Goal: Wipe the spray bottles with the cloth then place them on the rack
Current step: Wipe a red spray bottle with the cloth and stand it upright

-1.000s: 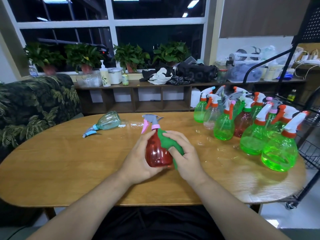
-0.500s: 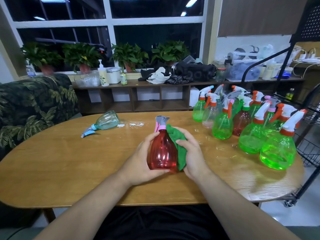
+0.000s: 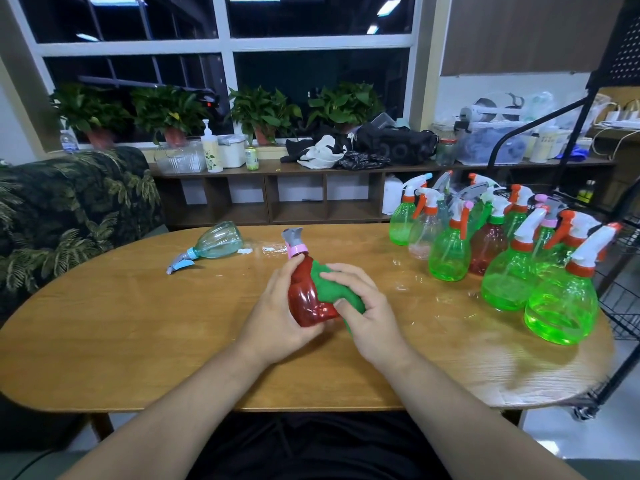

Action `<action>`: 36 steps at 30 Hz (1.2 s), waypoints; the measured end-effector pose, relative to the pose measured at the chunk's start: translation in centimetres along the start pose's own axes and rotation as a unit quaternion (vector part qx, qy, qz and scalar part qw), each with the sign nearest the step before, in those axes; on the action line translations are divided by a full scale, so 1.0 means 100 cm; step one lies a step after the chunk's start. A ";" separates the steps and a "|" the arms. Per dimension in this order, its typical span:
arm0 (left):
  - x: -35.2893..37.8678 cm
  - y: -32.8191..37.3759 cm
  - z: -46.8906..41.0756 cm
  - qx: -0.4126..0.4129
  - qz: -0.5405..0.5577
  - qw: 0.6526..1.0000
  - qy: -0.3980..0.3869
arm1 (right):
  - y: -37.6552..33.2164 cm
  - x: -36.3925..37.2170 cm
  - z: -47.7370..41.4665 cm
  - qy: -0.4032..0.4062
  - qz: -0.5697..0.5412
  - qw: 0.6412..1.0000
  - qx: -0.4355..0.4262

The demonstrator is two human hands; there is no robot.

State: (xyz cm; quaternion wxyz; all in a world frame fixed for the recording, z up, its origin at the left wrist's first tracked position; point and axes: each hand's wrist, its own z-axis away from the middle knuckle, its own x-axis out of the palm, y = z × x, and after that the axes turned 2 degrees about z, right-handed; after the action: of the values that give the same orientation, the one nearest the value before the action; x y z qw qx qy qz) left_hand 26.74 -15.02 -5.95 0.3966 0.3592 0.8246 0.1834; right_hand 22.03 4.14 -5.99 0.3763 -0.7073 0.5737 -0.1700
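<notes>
A sofa with a leaf print stands past the left end of the table. Near the far edge, left of the middle, a clear bottle lies on its side, its blue-collared nozzle pointing toward the left end. A few small scraps lie just right of it.

At the middle of the table the left hand grips the red bottle from the left, fingers curled round its lower body. The bottle is tilted, grey nozzle and pink collar up and toward the far edge – whether its base touches the table cannot be told. A green cloth lies against the bottle's right side. The right hand is closed round the cloth and presses it to the bottle.

At the right end a tight group of bottles stands upright – mostly green, one red, one clear, with white and orange trigger heads. Just beyond the right edge stands a black wire rack.
</notes>
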 end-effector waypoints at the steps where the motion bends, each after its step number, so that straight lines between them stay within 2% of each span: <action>1: 0.000 -0.002 -0.001 -0.014 0.006 1.000 0.011 | 0.000 0.002 0.001 -0.008 0.016 1.000 -0.012; 6: -0.004 -0.010 -0.003 -0.052 0.018 0.997 0.054 | -0.001 0.009 0.005 -0.050 0.076 0.995 -0.048; 10: -0.003 -0.012 -0.002 -0.049 0.003 0.997 0.058 | -0.001 0.010 0.007 -0.041 0.097 0.993 -0.057; 17: -0.004 -0.002 0.002 0.032 -0.028 0.999 -0.011 | -0.007 0.005 0.003 0.014 0.092 0.995 -0.036; 20: -0.002 0.000 0.005 0.060 -0.025 0.997 -0.042 | -0.004 0.002 0.000 0.033 0.028 0.999 0.014; 23: -0.004 0.006 0.005 0.075 -0.020 0.995 -0.068 | -0.007 -0.002 -0.004 0.032 -0.095 0.990 0.098; 26: -0.006 0.012 0.006 0.088 -0.020 0.993 -0.078 | -0.010 -0.005 -0.007 0.051 -0.247 0.951 0.178; 28: -0.006 0.013 0.007 0.072 -0.014 0.994 -0.085 | -0.012 -0.008 -0.010 0.054 -0.308 0.926 0.211; 32: -0.004 0.010 0.005 0.048 -0.021 0.991 -0.124 | -0.013 -0.009 -0.011 0.067 -0.318 0.919 0.222; 36: -0.002 0.007 0.001 0.082 -0.045 0.990 -0.106 | -0.011 -0.009 -0.011 0.087 -0.290 0.931 0.203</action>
State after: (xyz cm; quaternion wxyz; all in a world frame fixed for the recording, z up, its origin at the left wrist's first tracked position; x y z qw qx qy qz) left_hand 27.25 -14.67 -5.52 0.4589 0.3702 0.8056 0.0582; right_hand 21.80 4.66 -4.31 0.3950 -0.7337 0.3270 -0.4458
